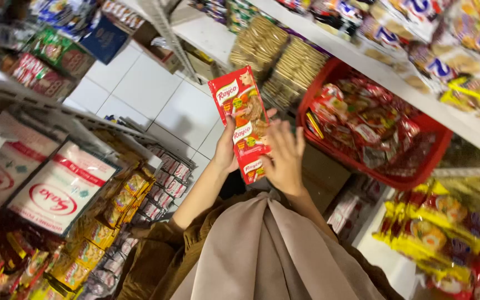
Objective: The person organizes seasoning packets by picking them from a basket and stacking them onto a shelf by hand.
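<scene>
While the white tiled floor [140, 89] filled the upper left of the tilted head view, a long white shelf [362, 55] ran across the top right, carrying clear packs of round biscuits [276, 55] and bright wrapped snacks [445, 50]. Below that shelf sat a red plastic basket [412, 166] heaped with small red sachets [356, 119]. On the opposite side, a rack held large white bags with red lettering [56, 189] and, beneath them, rows of yellow packets [93, 244]. Yellow snack packs [434, 233] hung at the lower right. A beige cloth [268, 255] over brown sleeves covered the bottom centre. Between the two shelving sides, held up over the floor and just beside the basket, was a strip of joined red seasoning sachets [245, 122]. The left hand [226, 147] gripped the strip at its left edge, fingers clamped on it with the thumb across the front. The right hand [284, 158] lay against the strip's lower right part, fingers spread apart and resting on it rather than closed round it.
</scene>
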